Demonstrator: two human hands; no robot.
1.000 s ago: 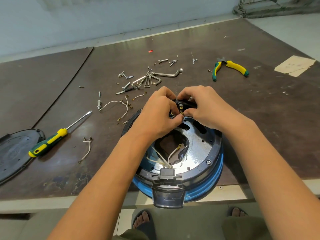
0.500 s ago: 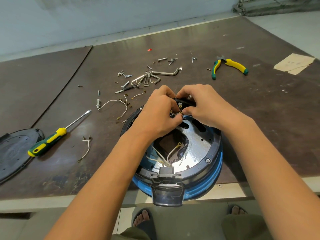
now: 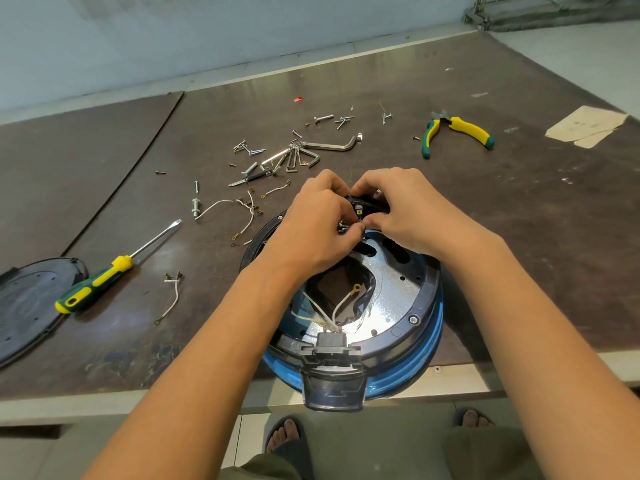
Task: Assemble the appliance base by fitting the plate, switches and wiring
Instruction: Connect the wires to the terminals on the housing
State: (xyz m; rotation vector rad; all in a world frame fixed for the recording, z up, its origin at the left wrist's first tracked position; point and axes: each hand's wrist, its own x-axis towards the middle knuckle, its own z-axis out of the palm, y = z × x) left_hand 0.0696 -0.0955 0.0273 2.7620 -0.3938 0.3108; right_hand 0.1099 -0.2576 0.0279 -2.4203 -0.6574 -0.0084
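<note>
A round blue appliance base (image 3: 420,367) lies upside down at the table's front edge, a shiny metal plate (image 3: 391,299) fitted inside it. White wires (image 3: 341,304) with ring terminals run from a black socket block (image 3: 332,342) at the near rim. At the far rim sits a black switch part (image 3: 363,204). My left hand (image 3: 311,226) pinches a small wire terminal against it. My right hand (image 3: 401,209) grips the switch part from the right with curled fingers. Both hands hide most of the switch.
A green and yellow screwdriver (image 3: 104,275) and a black round cover (image 3: 27,306) lie at the left. Loose screws, hex keys (image 3: 298,157) and spare white wires (image 3: 221,206) are scattered behind the base. Green and yellow pliers (image 3: 457,131) lie at the far right.
Both hands stay at the switch on the far rim; the fingers shifted only slightly. The base has not moved.
</note>
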